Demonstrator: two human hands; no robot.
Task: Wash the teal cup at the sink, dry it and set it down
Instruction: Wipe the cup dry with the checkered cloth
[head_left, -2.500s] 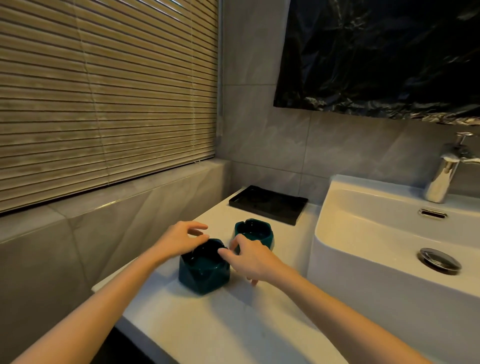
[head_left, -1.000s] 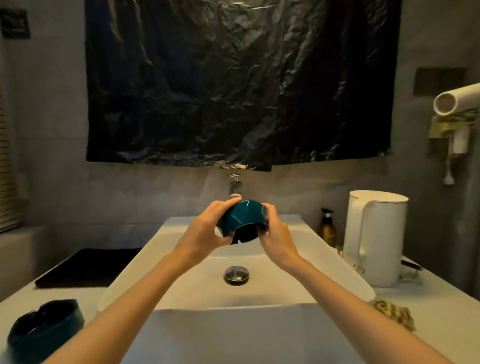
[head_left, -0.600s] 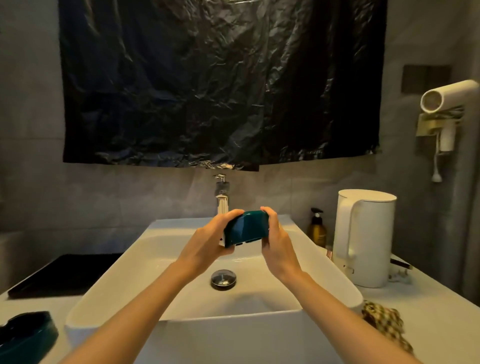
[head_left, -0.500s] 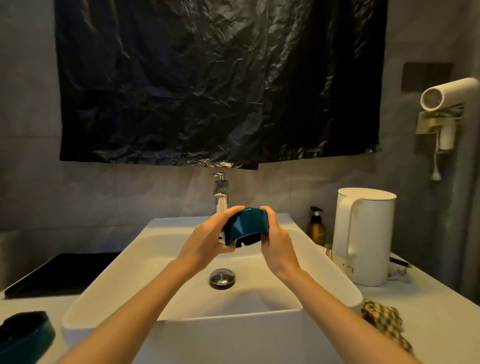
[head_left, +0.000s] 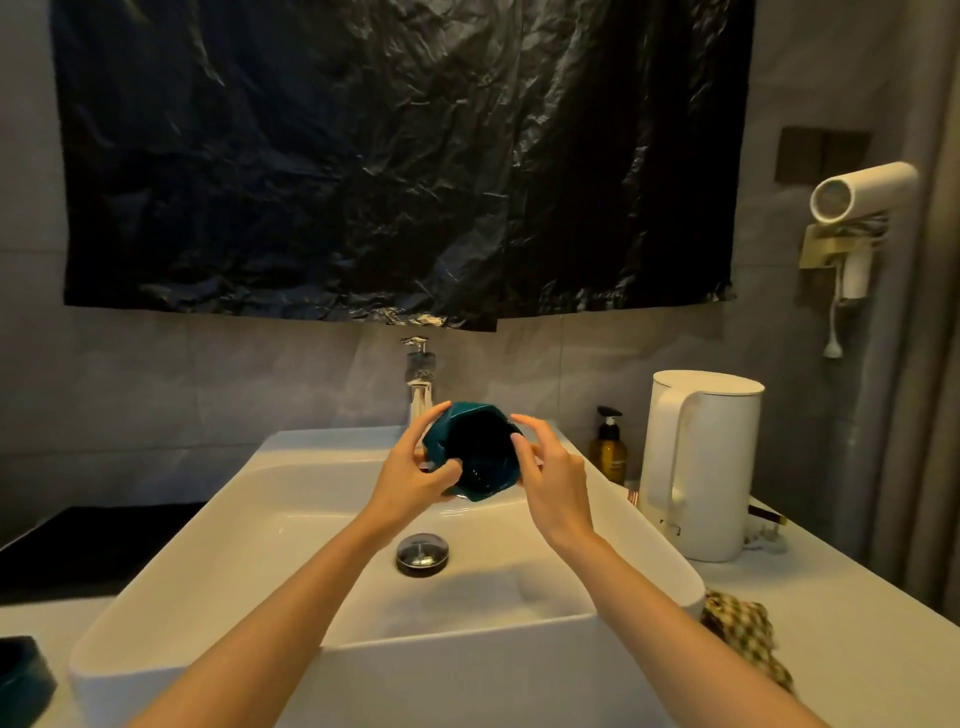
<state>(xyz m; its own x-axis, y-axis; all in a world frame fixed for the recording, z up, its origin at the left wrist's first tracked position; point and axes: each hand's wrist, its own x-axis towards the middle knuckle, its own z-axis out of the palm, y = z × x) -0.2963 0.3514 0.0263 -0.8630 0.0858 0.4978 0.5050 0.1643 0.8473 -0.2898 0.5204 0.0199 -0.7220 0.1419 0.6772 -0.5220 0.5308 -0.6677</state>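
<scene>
Fingers (head_left: 423, 428) of left hand (head_left: 410, 480) grip the faceted teal cup (head_left: 480, 460), dark inside showing; right hand (head_left: 553, 480) loosely touches its rim.

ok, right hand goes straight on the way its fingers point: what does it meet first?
The cup. The right hand aims its fingers up and left at the cup's right edge, touching or just short; depth is unclear. The left hand grips the other side.
</scene>
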